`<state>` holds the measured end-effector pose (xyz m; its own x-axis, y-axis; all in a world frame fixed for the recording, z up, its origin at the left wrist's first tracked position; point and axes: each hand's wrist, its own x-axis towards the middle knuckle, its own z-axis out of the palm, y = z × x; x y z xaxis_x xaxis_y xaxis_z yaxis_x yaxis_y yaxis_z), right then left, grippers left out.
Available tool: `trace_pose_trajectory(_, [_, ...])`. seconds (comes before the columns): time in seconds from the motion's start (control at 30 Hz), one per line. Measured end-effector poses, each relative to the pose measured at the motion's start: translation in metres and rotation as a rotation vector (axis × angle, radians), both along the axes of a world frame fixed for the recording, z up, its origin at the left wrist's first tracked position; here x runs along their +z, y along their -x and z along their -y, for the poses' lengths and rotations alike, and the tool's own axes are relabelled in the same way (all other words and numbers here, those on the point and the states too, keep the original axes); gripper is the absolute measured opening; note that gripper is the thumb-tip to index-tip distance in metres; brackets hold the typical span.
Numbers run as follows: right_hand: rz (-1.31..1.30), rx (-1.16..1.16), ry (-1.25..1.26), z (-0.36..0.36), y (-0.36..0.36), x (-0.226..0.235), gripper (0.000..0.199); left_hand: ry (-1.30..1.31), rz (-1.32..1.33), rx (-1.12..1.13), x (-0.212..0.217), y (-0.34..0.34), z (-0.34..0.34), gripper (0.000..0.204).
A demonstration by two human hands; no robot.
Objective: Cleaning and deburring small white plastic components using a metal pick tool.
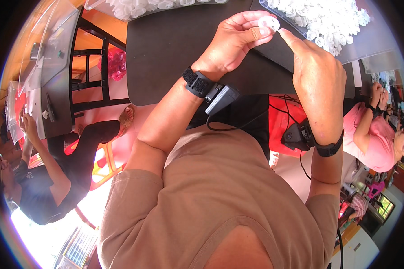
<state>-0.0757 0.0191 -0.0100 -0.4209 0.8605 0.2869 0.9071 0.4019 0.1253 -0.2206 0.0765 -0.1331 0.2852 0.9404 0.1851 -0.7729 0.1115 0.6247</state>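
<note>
Between the thumb and fingers of my left hand [238, 38] is a small round white plastic piece [269, 23], held over the far side of the dark table. My right hand [316, 67] comes in from the right, its index finger stretched out so the tip meets the edge of that piece. The other right fingers curl under, and whether they hold anything is hidden. Just beyond my hands, a clear bin [296, 28] is heaped with many similar white pieces [321, 20]. Another container at the far edge carries more white pieces [141, 6].
The dark tabletop [166, 58] spreads under my hands. Black straps with small devices [222, 98] and cables are on both wrists. One person in dark clothes [49, 184] sits at a table on the left; another in pink [368, 139] is on the right. A red stool [286, 125] stands below.
</note>
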Motion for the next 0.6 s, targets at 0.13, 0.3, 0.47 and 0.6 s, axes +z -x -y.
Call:
trace_pose_trajectory(0.13, [-0.032, 0.016, 0.016, -0.0013, -0.0039, -0.0026, 0.035, 0.017, 0.010, 0.003, -0.0023, -0.0009, -0.0004, 0.028])
trace_pose_trajectory(0.3, [-0.117, 0.047, 0.019, 0.0004, -0.0060, -0.0018, 0.035, -0.032, 0.030, 0.010, -0.0003, -0.0014, -0.0015, 0.028])
trace_pose_trajectory(0.47, [-0.105, 0.020, 0.052, 0.0022, -0.0071, -0.0015, 0.034, -0.030, 0.044, 0.025, -0.0004, -0.0007, -0.0013, 0.029])
trace_pose_trajectory(0.6, [-0.161, 0.047, 0.042, -0.0002, -0.0067, -0.0051, 0.033, -0.029, 0.035, 0.041, -0.0005, -0.0004, -0.0011, 0.030])
